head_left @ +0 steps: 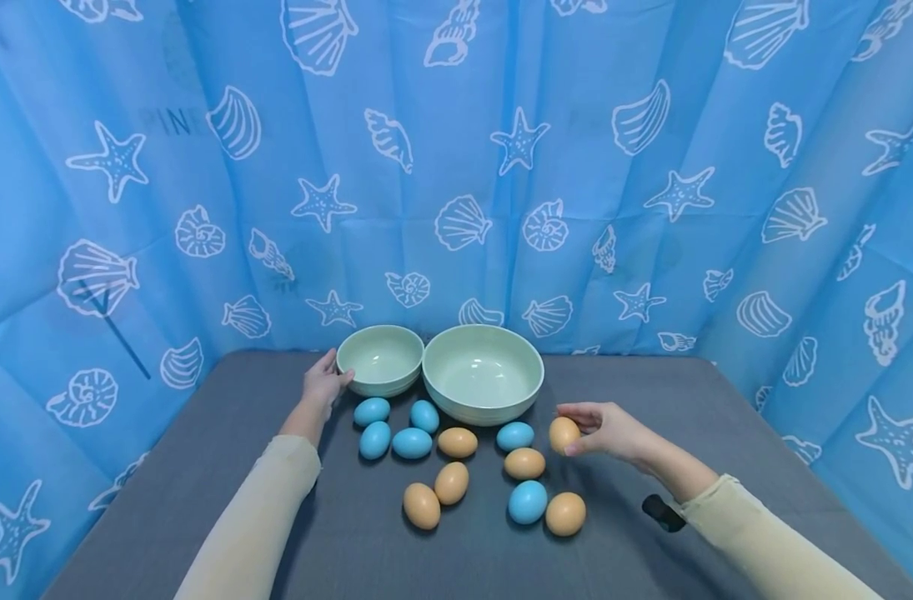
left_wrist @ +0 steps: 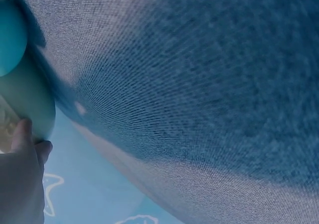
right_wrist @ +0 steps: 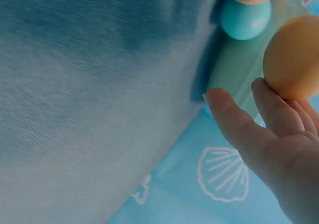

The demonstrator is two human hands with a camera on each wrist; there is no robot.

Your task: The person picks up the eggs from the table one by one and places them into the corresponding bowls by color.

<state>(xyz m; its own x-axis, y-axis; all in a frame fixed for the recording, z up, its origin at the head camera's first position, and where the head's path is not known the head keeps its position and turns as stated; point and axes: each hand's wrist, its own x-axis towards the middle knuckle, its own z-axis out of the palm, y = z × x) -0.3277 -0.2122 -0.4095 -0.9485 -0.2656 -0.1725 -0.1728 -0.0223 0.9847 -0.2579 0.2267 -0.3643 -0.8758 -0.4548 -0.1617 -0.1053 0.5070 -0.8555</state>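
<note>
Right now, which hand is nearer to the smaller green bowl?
Left: your left hand touches the left side of the smaller green bowl. Your right hand is farther off, right of the larger bowl, holding an orange egg.

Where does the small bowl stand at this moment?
In the head view, the small bowl stands near the far edge of the table, left of the large bowl, with the left hand touching its left side and blue eggs in front.
</note>
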